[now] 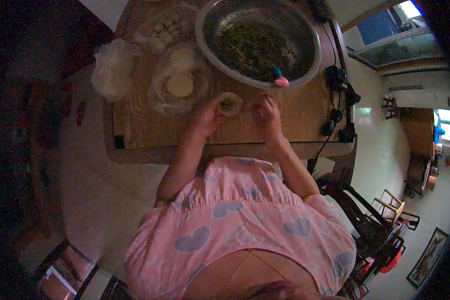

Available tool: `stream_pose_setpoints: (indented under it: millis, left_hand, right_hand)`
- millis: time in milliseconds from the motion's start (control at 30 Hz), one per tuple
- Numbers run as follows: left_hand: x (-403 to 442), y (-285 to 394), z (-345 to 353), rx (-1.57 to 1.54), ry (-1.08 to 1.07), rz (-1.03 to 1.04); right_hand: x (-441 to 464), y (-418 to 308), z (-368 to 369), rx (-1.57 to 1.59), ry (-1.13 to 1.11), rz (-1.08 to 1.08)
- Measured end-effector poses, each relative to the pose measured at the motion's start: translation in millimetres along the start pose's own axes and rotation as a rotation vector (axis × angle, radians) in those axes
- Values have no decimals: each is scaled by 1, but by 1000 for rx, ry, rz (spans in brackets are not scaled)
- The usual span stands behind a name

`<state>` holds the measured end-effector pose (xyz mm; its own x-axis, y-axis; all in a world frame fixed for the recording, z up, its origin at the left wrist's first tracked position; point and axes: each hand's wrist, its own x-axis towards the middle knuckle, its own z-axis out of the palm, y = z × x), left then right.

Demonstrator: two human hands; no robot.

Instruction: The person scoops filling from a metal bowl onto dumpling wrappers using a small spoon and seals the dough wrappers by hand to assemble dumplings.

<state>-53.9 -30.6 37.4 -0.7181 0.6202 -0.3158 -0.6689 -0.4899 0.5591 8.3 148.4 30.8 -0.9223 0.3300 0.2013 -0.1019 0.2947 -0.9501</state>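
Observation:
My left hand (206, 117) holds a round, pale dough wrapper (235, 106) with a little green filling (226, 104) in its middle. Close to the wrapper's right side is my right hand (268, 116), its fingers bent together; whether anything lies between them is too small to tell. Beyond both hands a large metal bowl (208, 56) holds chopped green filling (255, 47). A spoon with a pink and blue handle (281, 81) rests at the bowl's near rim. Left of my hands, pale dough rounds (180, 84) lie on clear plastic.
Small dough pieces (166, 27) sit at the table's back left, beside a white plastic bag (114, 70). Black adapters and cables (337, 75) run along the wooden table's (235, 131) right edge. Dark chairs (360, 215) stand at the lower right.

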Motion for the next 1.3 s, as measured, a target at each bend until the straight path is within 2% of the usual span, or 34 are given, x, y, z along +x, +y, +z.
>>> stream_pose_setpoints:
  millis: [67, 133, 200, 267, 333, 433, 533, 667, 700, 800, 900, 967, 1033, 1100, 1167, 1300]
  left_hand:
    - [10, -7, 1, 10, -91, -8]
    - [23, -19, -4, 37, -146, 23]
    - [21, -24, -4, 79, -56, 15]
    - [16, -31, -4, 78, 9, -9]
    - [18, -39, -8, 41, 33, -57]
    - [22, -39, -10, 54, 5, -34]
    - [15, -43, -5, -13, -71, -15]
    - [11, -42, -3, -26, 13, -85]
    - [13, -43, -3, -31, 4, -76]
    - [10, -39, 1, -41, 18, -76]
    - [4, -31, 9, -14, 27, -88]
    - [0, -27, 12, 2, 17, -91]
    - [-2, -26, 14, 5, 2, -88]
    - [1, -27, 13, 24, 6, -88]
    - [3, -27, 11, 38, 11, -90]
    - [-1, -22, 20, 18, 44, -114]
  right_hand:
    - [4, -10, 2, -94, 15, -81]
    - [15, 8, 7, -629, -44, -577]
    - [9, -23, 16, -134, 4, -249]
    - [4, -44, 13, -62, -24, -151]
    - [4, -46, 0, -414, -103, -290]
    - [4, -37, 0, -347, -16, -300]
    - [-13, -30, -2, -4, 69, -50]
    - [-29, -6, -7, 125, 108, 52]
    - [-28, -7, -6, 275, 115, 128]
    - [-25, -22, -2, 448, 146, 209]
    - [-22, -35, 1, 465, 172, 217]
    - [-23, -31, -1, 170, 112, 30]
    - [-21, -24, -10, -426, -28, -345]
    - [-22, -32, -2, 168, 52, -3]
    - [-22, -35, 1, 416, 84, 150]
    - [-21, -32, 1, 380, 64, 170]
